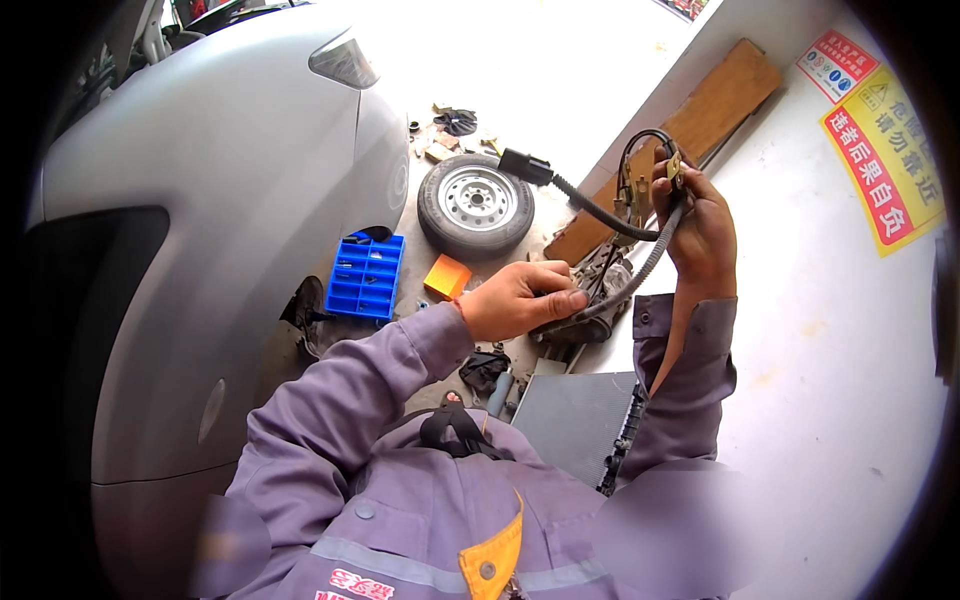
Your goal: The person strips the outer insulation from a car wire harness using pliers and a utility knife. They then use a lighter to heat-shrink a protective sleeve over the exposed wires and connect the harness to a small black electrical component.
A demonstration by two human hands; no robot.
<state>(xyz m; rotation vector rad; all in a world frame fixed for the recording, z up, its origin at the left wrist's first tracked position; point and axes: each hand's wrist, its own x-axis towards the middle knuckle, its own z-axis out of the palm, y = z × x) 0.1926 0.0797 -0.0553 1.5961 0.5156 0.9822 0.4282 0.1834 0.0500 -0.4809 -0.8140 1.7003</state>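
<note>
A wiring harness [652,265] in grey-black corrugated sleeving is held up in front of me, between both hands. My left hand [522,300] pinches the lower stretch of sleeving between thumb and fingers. Higher up on the right, my right hand [703,222] has its fingers closed round the harness near a small yellowish connector [674,170]. From there one branch curves out to the left and ends in a black rectangular plug [526,167], which hangs free in the air. Thin black wires loop above the right hand. The fingers partly hide the gripped sections.
A silver car body [230,200] fills the left side. On the floor lie a wheel [478,203], a blue compartment tray [366,277], an orange box [447,276] and a radiator [570,420]. A wooden board [740,95] leans against the white wall [820,380] at right.
</note>
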